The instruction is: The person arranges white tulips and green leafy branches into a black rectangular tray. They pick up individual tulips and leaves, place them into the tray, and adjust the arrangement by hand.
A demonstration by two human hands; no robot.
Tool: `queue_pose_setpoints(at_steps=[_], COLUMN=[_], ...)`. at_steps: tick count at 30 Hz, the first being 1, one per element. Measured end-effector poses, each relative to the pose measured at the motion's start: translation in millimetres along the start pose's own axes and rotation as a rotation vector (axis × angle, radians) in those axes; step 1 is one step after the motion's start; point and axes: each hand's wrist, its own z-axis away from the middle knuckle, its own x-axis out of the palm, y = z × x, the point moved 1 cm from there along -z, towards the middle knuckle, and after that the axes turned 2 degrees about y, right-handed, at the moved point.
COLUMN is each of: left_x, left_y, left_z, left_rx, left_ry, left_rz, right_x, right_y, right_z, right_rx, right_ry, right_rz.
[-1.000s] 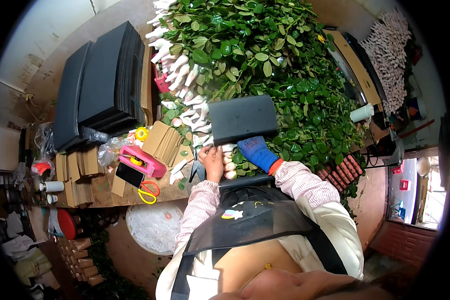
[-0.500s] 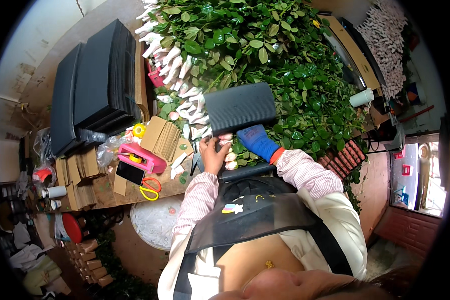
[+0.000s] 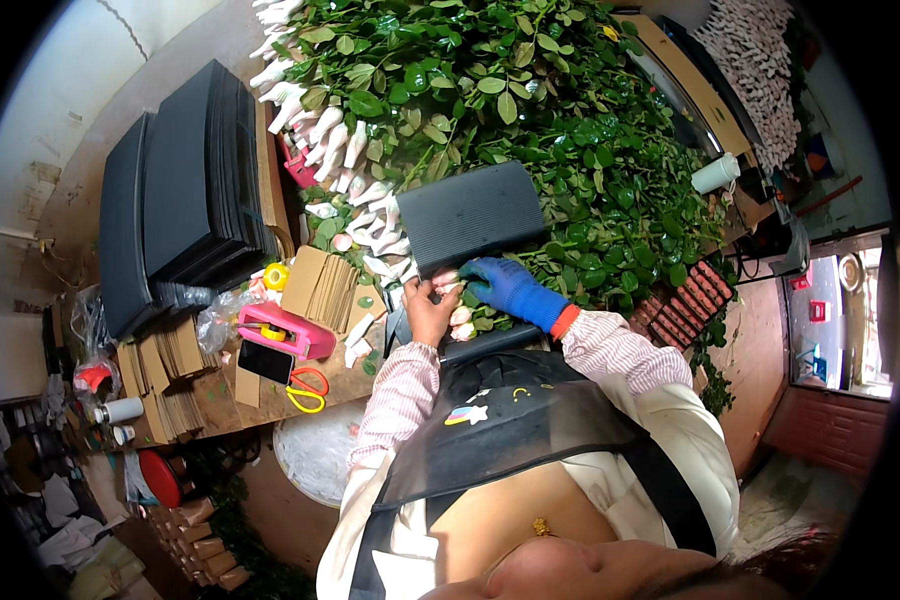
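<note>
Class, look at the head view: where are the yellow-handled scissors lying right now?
The yellow-handled scissors lie on the wooden bench at the person's left, just below the pink stapler-like tool, beside the dark phone and left of the bare left hand.

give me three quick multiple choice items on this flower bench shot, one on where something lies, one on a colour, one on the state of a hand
1. Where do the scissors lie?
A. on the leaves
B. on the brown bench beside the pink stapler
C. on the stacked black sheets

2. What colour is the glove on the right hand?
A. blue
B. yellow
C. white

3. What is the left hand doing?
A. hanging off the bench
B. holding the scissors
C. bare, at the rosebuds below the dark corrugated sheet

Answers: 1 B, the yellow-and-red handles lie just below the stapler. 2 A, the glove is plain blue. 3 C, the bare fingers touch the pale buds.
</note>
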Motion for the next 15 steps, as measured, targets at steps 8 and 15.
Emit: queue_pose_setpoints(at_steps=[8, 15], left_x=[0.1, -0.8], left_y=[-8.1, -4.4], left_z=[2.4, 3.4], left_rx=[0.014, -0.084], left_ry=[-0.002, -0.070], left_rz=[0.023, 0.019], right_x=[14.8, 18.6], right_y=[-0.1, -3.4], right_z=[-14.1, -29.0], right_rx=[-0.046, -0.046], right_ry=[-0.029, -0.293], right_rz=[0.264, 0.593])
